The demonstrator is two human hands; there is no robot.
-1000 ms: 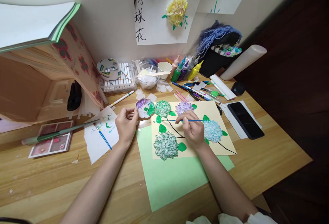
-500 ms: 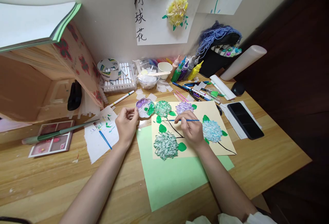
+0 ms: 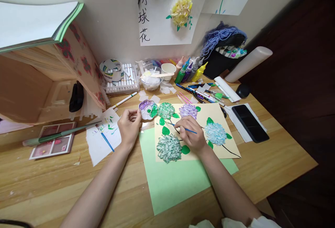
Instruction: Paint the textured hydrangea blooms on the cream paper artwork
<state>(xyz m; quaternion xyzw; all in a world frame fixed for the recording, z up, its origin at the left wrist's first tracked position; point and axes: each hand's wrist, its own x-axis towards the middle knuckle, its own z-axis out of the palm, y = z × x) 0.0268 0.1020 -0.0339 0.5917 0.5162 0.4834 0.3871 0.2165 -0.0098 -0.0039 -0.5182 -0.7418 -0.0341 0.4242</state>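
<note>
Fingers of the right hand [image 3: 192,135] pinch a thin blue brush [image 3: 191,131], and the other fingers are folded inward. The brush points to the left, with its tip over the painting [image 3: 193,152], among the green leaves [image 3: 165,130] of the far left part; whether the tip touches it, one cannot tell. Thumb and fingers of the left hand [image 3: 128,126] pinch the left edge of a small paint tray [image 3: 145,115], which has purple and green paint [image 3: 153,112] in it and lies just beside the far left corner of the painting. On the painting there are four puffy flowers [image 3: 169,148]: two green at left, one purple at the far side, one blue at right. Under it, a light green sheet [image 3: 180,189] shows on the near side. At left, a second brush [image 3: 107,141] lies on torn white paper [image 3: 95,151]; at right, a black phone [image 3: 250,122] lies on a white sheet [image 3: 240,126].
</note>
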